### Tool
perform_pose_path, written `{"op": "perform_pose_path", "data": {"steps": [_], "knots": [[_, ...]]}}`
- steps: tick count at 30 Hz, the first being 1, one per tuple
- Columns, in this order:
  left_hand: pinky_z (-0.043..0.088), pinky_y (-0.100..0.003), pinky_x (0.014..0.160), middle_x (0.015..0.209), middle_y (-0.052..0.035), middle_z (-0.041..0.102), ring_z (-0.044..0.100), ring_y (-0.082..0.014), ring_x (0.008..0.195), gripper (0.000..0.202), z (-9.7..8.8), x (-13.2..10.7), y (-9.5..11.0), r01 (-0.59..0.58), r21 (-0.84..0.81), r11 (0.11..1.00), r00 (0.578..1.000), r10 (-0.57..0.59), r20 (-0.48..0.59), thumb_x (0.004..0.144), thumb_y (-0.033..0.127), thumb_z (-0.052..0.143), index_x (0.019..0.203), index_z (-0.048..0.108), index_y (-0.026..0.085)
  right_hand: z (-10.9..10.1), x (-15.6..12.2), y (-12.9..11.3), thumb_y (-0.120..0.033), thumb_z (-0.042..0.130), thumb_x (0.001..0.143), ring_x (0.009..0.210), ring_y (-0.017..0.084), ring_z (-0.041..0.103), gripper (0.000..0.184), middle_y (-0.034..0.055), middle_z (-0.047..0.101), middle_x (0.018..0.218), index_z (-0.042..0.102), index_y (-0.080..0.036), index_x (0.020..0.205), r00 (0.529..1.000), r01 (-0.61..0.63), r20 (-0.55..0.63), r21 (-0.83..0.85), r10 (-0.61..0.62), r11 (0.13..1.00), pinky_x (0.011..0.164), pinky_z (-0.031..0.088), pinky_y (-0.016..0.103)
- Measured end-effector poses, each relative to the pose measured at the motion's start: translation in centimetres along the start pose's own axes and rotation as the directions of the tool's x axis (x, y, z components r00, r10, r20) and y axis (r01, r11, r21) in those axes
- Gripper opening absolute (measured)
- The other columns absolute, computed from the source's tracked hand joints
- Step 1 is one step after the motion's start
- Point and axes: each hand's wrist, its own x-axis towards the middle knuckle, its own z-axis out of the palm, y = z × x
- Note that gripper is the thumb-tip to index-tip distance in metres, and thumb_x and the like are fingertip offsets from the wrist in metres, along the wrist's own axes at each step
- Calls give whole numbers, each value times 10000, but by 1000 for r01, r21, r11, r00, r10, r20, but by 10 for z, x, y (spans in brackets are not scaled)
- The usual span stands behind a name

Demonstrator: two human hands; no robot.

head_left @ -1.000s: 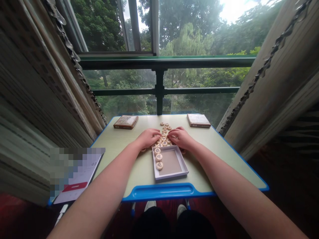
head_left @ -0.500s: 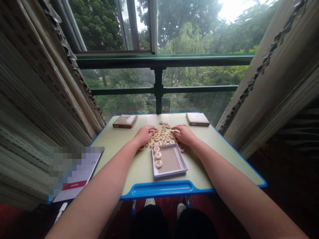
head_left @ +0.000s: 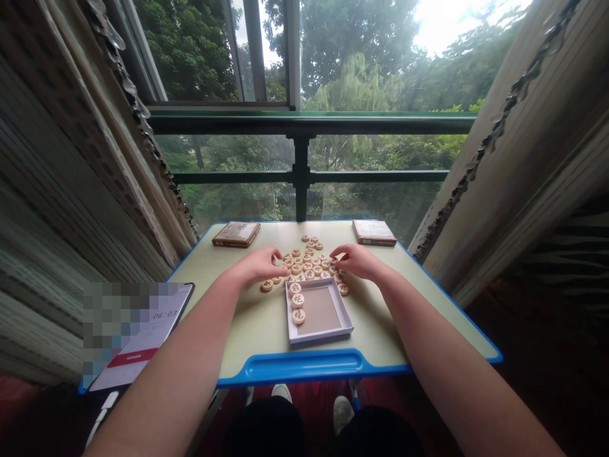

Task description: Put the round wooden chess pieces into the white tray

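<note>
Round wooden Chinese chess pieces (head_left: 308, 267) with dark characters lie in a loose cluster on the table. My left hand (head_left: 259, 263) is at the cluster's left side, thumb and fingers apart, with nothing seen in its grasp. On the opposite side, my right hand (head_left: 356, 260) curves its parted fingers around the edge pieces, its tips near or touching them. Between my forearms sits a shallow white box tray (head_left: 320, 337). Three pieces stand in a column along its left wall, a lower one being a chess piece (head_left: 298, 316) with a dark character.
Two flat boxes rest on the far part of the table, a brown box (head_left: 236, 233) at left and a paler box (head_left: 374, 232) at right. A tablet (head_left: 143, 336) with a cable lies at the left edge. The blue pencil groove (head_left: 304, 364) runs along the front.
My left hand has drawn back left from the cluster, uncovering pieces there. My right hand stays beside the right-hand pieces. The view has shifted slightly.
</note>
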Motion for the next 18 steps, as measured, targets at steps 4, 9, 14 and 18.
{"op": "perform_pose_path", "data": {"steps": [4,9,14,18], "knots": [[380,-257,529,721,-44,627,557,-172,634,399,-5,-3,4,35,-9,999,999,-35,-19,588,508,599,772,638,156,4,3,1,-188,589,715,744,142,594,187,59,653,960,706,-184,861,997,75,26,-69,-73,995,654,439,205],[376,-252,533,715,-35,637,551,-157,622,349,-1,-3,3,29,-25,999,996,-27,84,578,462,626,757,645,163,3,3,3,-169,544,737,750,136,582,227,61,654,971,707,-184,894,998,60,19,-94,-59,994,668,420,201],[392,-256,561,772,-41,652,553,-152,636,349,5,1,2,18,-54,998,999,-15,49,620,438,605,840,655,171,-13,-4,5,-246,569,705,689,147,586,211,46,683,813,699,-164,850,986,-70,141,-119,87,990,572,402,207],[408,-268,585,799,-48,655,558,-157,652,349,8,3,3,-4,-72,997,999,7,40,628,426,606,858,659,169,-17,-7,7,-347,597,676,663,147,579,250,45,680,791,696,-169,822,978,-76,181,-164,106,984,522,374,207]]}}
